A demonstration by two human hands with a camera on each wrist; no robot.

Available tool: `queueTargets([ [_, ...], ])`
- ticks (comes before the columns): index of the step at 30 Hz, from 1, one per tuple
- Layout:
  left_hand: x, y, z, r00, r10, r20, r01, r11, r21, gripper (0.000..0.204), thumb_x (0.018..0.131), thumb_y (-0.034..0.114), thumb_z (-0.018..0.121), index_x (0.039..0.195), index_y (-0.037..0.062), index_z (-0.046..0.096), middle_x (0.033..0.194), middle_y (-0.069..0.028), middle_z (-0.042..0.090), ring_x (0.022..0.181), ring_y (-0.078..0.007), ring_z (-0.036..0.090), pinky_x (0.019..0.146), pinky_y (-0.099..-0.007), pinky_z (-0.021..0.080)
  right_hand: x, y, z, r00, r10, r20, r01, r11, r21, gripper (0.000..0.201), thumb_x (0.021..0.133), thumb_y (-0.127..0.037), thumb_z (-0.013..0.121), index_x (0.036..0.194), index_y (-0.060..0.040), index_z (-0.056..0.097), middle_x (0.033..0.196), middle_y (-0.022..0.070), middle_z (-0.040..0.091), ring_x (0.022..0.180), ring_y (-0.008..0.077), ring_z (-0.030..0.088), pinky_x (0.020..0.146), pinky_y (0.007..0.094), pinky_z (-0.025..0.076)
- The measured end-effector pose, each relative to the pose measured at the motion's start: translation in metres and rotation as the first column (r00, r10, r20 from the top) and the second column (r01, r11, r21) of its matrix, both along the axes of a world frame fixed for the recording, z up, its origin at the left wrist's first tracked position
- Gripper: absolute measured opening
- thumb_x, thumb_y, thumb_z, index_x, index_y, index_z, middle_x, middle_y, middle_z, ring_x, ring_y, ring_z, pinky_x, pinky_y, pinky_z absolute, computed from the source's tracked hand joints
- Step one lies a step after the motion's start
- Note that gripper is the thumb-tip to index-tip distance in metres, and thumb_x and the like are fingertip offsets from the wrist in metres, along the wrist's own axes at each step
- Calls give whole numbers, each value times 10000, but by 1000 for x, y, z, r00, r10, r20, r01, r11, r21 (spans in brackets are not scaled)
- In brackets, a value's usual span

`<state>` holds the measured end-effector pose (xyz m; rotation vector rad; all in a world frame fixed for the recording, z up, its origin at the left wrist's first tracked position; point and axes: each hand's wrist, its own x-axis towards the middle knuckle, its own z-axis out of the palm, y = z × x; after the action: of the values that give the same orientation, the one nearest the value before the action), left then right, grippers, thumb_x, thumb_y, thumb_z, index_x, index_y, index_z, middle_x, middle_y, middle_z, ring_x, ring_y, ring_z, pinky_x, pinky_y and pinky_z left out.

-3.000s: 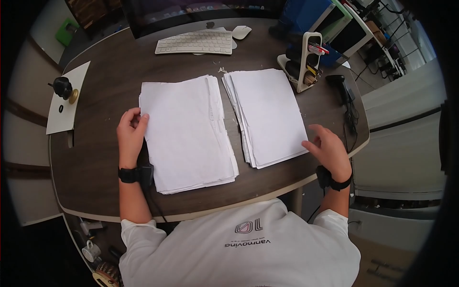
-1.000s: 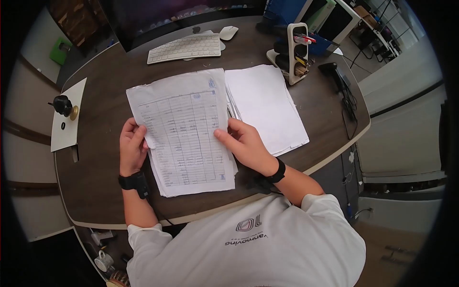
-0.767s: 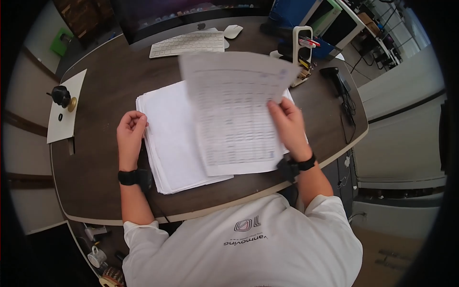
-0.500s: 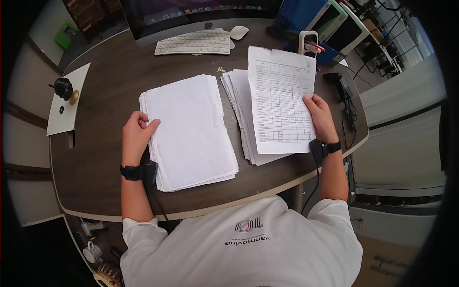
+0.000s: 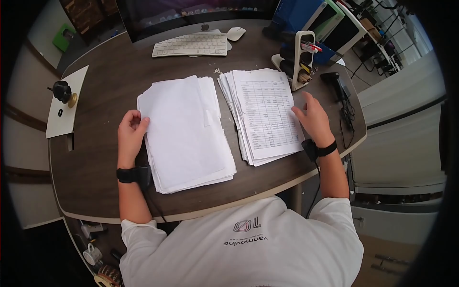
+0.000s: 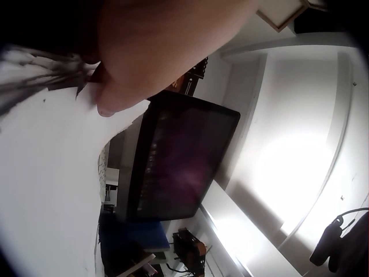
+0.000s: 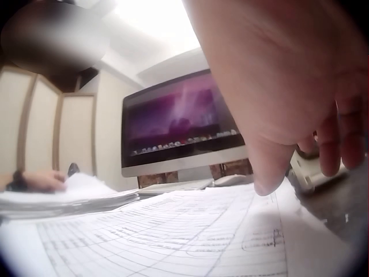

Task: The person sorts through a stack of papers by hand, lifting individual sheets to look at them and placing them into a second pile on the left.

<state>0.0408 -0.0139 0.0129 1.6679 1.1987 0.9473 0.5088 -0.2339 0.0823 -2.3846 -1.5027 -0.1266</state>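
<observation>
Two stacks of paper lie side by side on the desk. My left hand (image 5: 131, 135) is at the left edge of the left paper stack (image 5: 184, 138), its thumb over the margin of the blank top sheet (image 6: 52, 173) and its fingers curled beside it. That sheet sits askew, shifted left over the pages below. On the right paper stack (image 5: 244, 152) a printed table sheet (image 5: 270, 115) lies face up. Beside its right edge my right hand (image 5: 316, 119) holds nothing, fingers extended, thumb close to the margin, as the right wrist view also shows.
A keyboard (image 5: 191, 46) and mouse (image 5: 235, 33) stand before the monitor (image 5: 201, 14) at the back. Behind the right stack is a pen holder (image 5: 297, 62). A black handheld device with a cable (image 5: 337, 86) lies at the right, and a white board (image 5: 67, 103) at the left.
My right hand lifted the printed sheet off the left stack, carried it right, laid it on the right stack and let go. The left stack's blank top sheet has since shifted left.
</observation>
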Motion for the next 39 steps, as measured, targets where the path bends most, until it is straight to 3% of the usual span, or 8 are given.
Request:
queueTargets([
  [5, 1, -10, 22, 903, -80, 422, 193, 953, -233, 204, 1008, 155, 673, 1162, 52, 589, 884, 42, 632, 622, -4, 500, 548, -167, 409, -83, 4, 30, 763, 323, -561, -277, 946, 167, 399, 919, -234, 786, 1243, -29, 678, 801, 79, 652, 679, 166, 580, 665, 308, 513],
  [11, -10, -8, 8, 636, -217, 740, 476, 865, -156, 341, 988, 180, 725, 1253, 48, 556, 1019, 12, 692, 682, -27, 564, 597, -182, 457, -166, 33, -2, 599, 509, -618, -394, 860, 326, 657, 914, -351, 779, 1398, 30, 550, 1193, 176, 625, 983, 232, 598, 840, 359, 519],
  [20, -26, -2, -19, 611, -266, 746, 518, 847, -122, 729, 908, 363, 811, 1457, 29, 465, 1354, -118, 633, 1206, -240, 655, 1003, -410, 567, -184, 41, -20, 330, 544, -771, -307, 835, 458, 590, 926, -226, 765, 1414, -4, 518, 1328, 131, 583, 1176, 217, 569, 988, 351, 482],
  [30, -13, -19, 2, 509, -339, 791, 611, 790, -55, 749, 854, 382, 864, 1411, 20, 518, 1281, -99, 666, 1082, -195, 686, 925, -360, 571, -194, 40, -9, 283, 671, -685, -410, 730, 547, 325, 997, -150, 674, 1284, -4, 630, 1242, 119, 658, 1193, 201, 593, 1013, 347, 474],
  [32, -16, -10, -1, 340, -211, 916, 681, 728, -85, 558, 908, 346, 821, 1305, 35, 583, 1092, -40, 686, 846, -126, 652, 745, -295, 547, -186, 25, 0, 134, 582, -802, -103, 813, 573, 265, 1020, -148, 657, 1245, -9, 632, 1154, 56, 682, 1084, 125, 611, 936, 299, 496],
  [33, -13, -8, 3, 342, -204, 917, 676, 732, -89, 558, 908, 346, 821, 1305, 35, 583, 1092, -40, 686, 846, -126, 652, 745, -295, 547, -174, 23, 4, 206, 589, -782, -9, 800, 600, 247, 1026, -148, 653, 1229, -10, 633, 1144, 41, 682, 1048, 96, 603, 906, 277, 498],
  [35, -3, -3, 14, 927, -20, 374, 131, 953, -272, 266, 961, 254, 758, 1068, 51, 624, 821, 37, 586, 678, -72, 519, 628, -245, 453, -135, 20, 10, 296, 564, -771, 169, 763, 624, 225, 1030, -145, 651, 1207, -7, 633, 1129, 37, 687, 995, 68, 606, 861, 251, 504],
  [39, 8, -7, 9, 983, 98, -155, -100, 995, -8, 253, 893, 201, 801, 925, 18, 629, 757, 38, 528, 677, -68, 459, 609, -232, 421, -56, 1, 15, 305, 431, -849, 368, 769, 523, 251, 1051, -179, 624, 1212, 13, 626, 1102, 68, 709, 952, 83, 654, 839, 245, 530],
])
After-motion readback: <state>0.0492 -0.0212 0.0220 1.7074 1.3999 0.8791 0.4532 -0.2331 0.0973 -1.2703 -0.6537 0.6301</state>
